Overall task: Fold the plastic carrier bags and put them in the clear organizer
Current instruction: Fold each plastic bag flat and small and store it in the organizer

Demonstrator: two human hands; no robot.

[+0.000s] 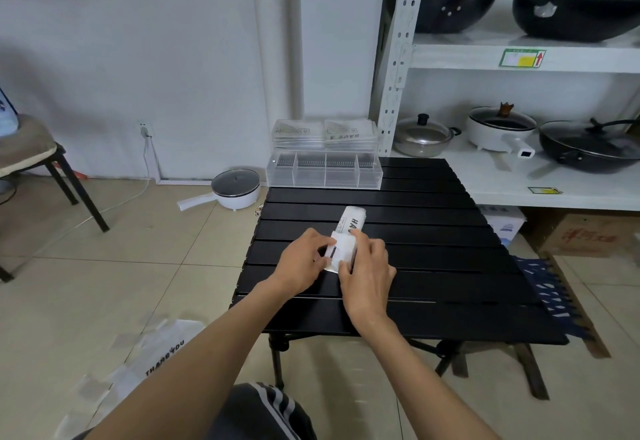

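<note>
Black slatted counter (433, 259): both my left hand (304, 259) and right hand (369, 273) pinch a half-folded white plastic carrier bag (346, 240). Clear compartmented organizer (323, 171) waits behind; another white bag (152, 360) is unfolded on the floor.

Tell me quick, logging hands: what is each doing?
Left hand: pinching the folded bag.
Right hand: gripping the same bag.

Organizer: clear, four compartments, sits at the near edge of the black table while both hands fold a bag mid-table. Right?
Not the near edge. The head view shows the clear organizer at the table's far edge. The left hand and right hand do fold the bag mid-table.
</note>
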